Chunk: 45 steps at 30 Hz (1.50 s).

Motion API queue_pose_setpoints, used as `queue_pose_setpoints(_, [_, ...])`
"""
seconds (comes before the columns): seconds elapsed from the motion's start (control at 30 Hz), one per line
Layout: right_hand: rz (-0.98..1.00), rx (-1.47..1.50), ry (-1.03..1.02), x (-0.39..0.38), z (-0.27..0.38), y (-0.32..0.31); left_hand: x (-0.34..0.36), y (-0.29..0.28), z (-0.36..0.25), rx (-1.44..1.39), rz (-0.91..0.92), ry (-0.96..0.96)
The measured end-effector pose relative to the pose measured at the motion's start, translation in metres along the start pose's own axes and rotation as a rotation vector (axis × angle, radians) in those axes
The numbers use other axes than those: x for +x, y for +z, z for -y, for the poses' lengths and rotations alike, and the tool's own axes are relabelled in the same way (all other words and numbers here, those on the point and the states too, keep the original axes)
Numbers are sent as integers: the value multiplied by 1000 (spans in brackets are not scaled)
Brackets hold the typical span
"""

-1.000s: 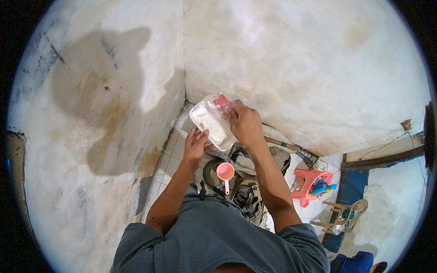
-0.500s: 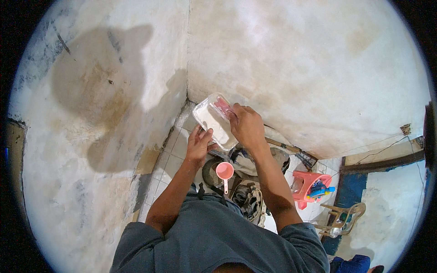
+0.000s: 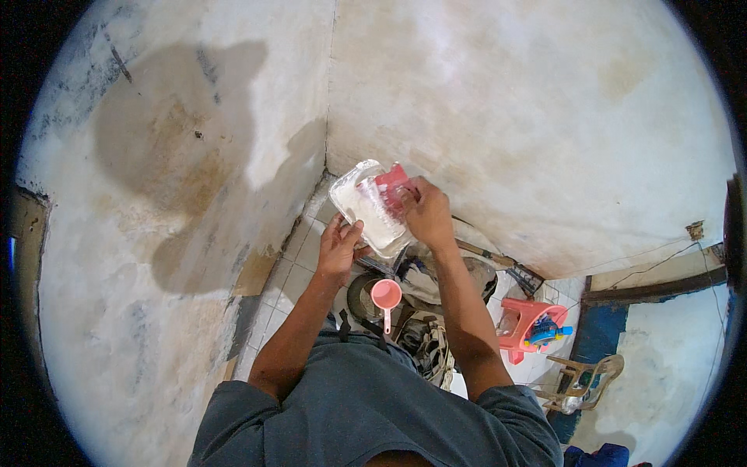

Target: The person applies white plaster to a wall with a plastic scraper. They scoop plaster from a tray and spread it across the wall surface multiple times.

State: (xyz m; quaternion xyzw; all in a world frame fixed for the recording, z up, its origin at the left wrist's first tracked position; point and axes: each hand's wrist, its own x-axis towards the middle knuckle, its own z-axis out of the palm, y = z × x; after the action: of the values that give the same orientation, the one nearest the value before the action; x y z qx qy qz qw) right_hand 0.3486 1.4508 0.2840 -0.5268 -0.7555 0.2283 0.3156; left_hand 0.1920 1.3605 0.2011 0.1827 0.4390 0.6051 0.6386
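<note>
My left hand (image 3: 339, 247) grips the lower left side of a clear rectangular plastic container (image 3: 367, 218) that holds smooth white paste and is held tilted in the air near the wall corner. My right hand (image 3: 426, 214) is closed on a red flat scraper (image 3: 390, 177), whose blade is over the paste at the container's right side, with some white on it. A pink dipper (image 3: 385, 294) with a handle lies below my hands, above a round dark container.
Stained white walls (image 3: 506, 132) meet behind the container. Tiled floor (image 3: 288, 280) holds cloth-like items and long tools. At right are a pink stool (image 3: 515, 335) with a blue bottle (image 3: 548, 331), a beige plastic chair (image 3: 589, 381), cables on the wall and blue fabric (image 3: 599, 458).
My right hand has shifted the red scraper within the container; more of the blade now shows. My left hand keeps its grip on the container. The view has shifted slightly.
</note>
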Motion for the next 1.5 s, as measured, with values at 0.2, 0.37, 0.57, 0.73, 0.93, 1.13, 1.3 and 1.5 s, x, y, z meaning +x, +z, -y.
queue_pose_setpoints(0.2, [38,-51,-140,-13,38,9,-2,-3,-4,-24,-16,16])
queue_pose_setpoints(0.37, [54,-115,-108,-5,37,4,-4,1,-16,-15,-20,9])
queue_pose_setpoints(0.57, [2,-7,-27,2,22,-3,0,-3,-12,-5,-12,38])
queue_pose_setpoints(0.73, [58,-39,-127,-5,31,12,-1,0,-12,2,-22,8])
queue_pose_setpoints(0.93, [112,-85,-197,-7,40,14,-3,1,-19,-5,1,45])
queue_pose_setpoints(1.13, [16,-35,-34,11,19,-2,-4,0,-20,1,-44,30])
queue_pose_setpoints(1.3, [-12,28,-2,11,10,4,-3,0,-19,-4,-29,42])
queue_pose_setpoints(1.5, [95,-91,-126,3,25,21,-2,-2,-17,9,-37,28])
